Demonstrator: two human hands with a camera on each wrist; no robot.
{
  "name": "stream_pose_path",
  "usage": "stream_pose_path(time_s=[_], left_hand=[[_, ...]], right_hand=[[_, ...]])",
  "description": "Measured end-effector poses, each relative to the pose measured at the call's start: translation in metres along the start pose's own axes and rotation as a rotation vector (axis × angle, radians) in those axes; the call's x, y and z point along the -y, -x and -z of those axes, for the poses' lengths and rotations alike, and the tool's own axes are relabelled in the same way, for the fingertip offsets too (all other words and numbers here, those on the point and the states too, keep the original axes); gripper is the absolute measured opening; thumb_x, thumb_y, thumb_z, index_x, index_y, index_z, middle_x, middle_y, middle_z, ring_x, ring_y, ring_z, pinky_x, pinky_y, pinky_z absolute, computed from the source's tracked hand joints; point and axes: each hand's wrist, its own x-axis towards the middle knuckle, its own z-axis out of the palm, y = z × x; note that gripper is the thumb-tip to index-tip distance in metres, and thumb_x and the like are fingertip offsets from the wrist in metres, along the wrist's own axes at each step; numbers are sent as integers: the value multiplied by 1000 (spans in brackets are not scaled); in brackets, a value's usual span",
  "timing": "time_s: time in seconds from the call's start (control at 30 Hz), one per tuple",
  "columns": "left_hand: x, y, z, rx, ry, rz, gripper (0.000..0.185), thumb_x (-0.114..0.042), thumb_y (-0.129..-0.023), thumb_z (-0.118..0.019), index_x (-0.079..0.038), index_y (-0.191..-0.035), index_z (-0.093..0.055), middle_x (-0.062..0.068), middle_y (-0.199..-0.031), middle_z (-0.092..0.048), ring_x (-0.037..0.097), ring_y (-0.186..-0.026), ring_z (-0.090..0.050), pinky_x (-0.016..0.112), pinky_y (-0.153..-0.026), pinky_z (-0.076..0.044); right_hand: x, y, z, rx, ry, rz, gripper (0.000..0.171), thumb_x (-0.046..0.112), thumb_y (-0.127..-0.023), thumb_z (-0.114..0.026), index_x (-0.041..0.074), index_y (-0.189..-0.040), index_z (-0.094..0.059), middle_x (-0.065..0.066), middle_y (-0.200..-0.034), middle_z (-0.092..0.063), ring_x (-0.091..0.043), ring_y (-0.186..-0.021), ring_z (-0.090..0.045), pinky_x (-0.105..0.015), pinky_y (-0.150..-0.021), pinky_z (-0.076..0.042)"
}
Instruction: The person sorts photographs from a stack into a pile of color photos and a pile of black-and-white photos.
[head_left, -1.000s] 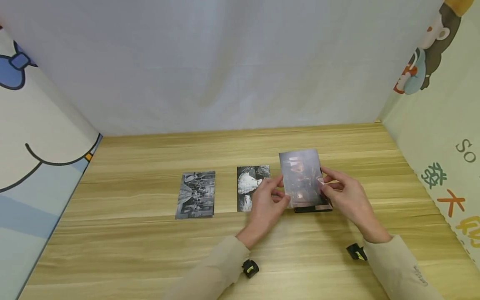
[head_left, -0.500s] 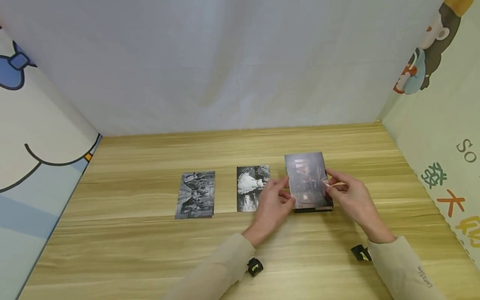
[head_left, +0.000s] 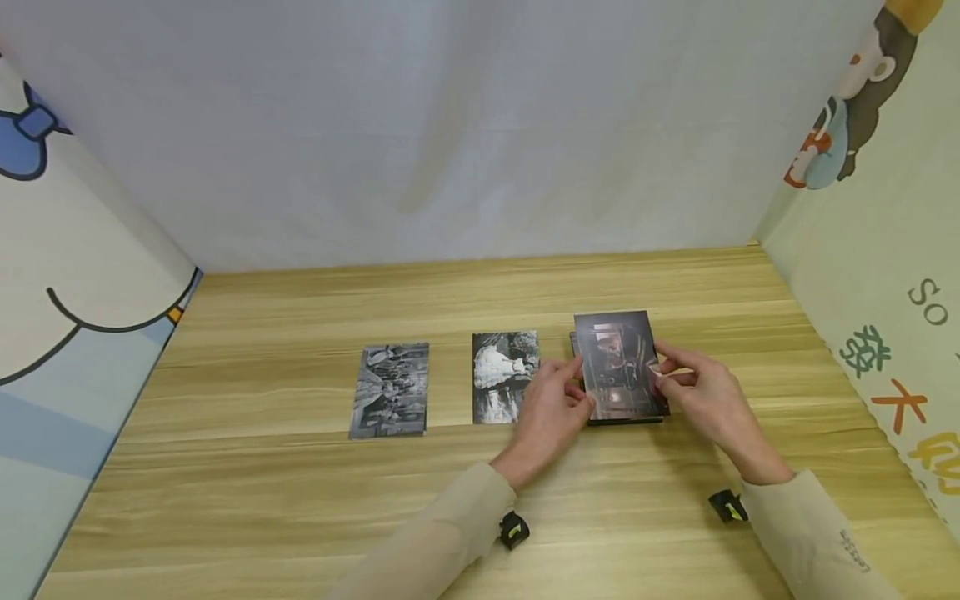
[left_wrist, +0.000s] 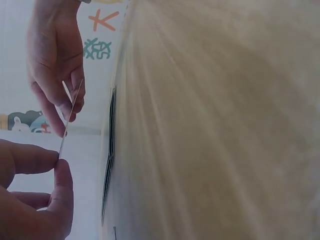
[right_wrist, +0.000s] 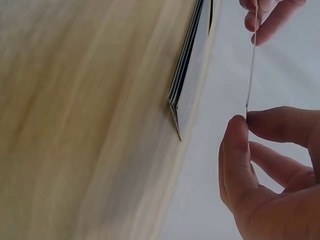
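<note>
The person holds one dark photograph between both hands just above a small stack of photographs lying on the wooden counter. The left hand pinches the photograph's left edge between thumb and forefinger, and the right hand pinches its right edge the same way; both sets of fingers are curled closed on the thin card. In the left wrist view the photograph shows edge-on as a thin line running from the left hand up to the right hand, clear of the stack on the counter. The right wrist view shows the same: the photograph's edge spans from the right hand to the left hand's fingers, with the stack lying beside it on the counter. To the left of the stack, a black-and-white photograph of a figure in white lies flat, partly behind the left hand, and further left lies another black-and-white photograph. Beige sleeves cover both forearms.
</note>
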Motion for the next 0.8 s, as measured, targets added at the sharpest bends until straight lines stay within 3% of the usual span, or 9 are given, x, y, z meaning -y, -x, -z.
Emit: stream_pose_path(time_s=[0.2, 0.4, 0.8], left_hand=[[0, -4, 1, 13, -53, -3, 64, -2, -87, -78, 0, -146, -55, 7, -117, -63, 4, -85, -59, 19, -80, -51], [3, -7, 0, 44, -19, 24, 63, 1, -87, -75, 2, -147, -54, 9, -116, -63, 4, -83, -57, 15, -73, -52], [3, -12, 0, 75, -84, 63, 64, 1, -86, -76, 3, -145, -55, 7, -115, -63, 7, -84, -53, 18, -73, -49]], right_hand=[[-2, -2, -1, 27, 24, -10, 53, 1, -97, -62, -10, -147, -50, -24, -115, -66, -40, -104, -71, -20, -68, -53], [-3, -4, -2, 37, 30, -9, 52, 3, -97, -64, -11, -146, -51, -24, -113, -68, -37, -101, -72, -21, -66, -53], [-8, -10, -1, 73, 54, -5, 54, 3, -96, -65, -10, -146, -51, -22, -112, -68, -40, -103, -72, -27, -73, -57]])
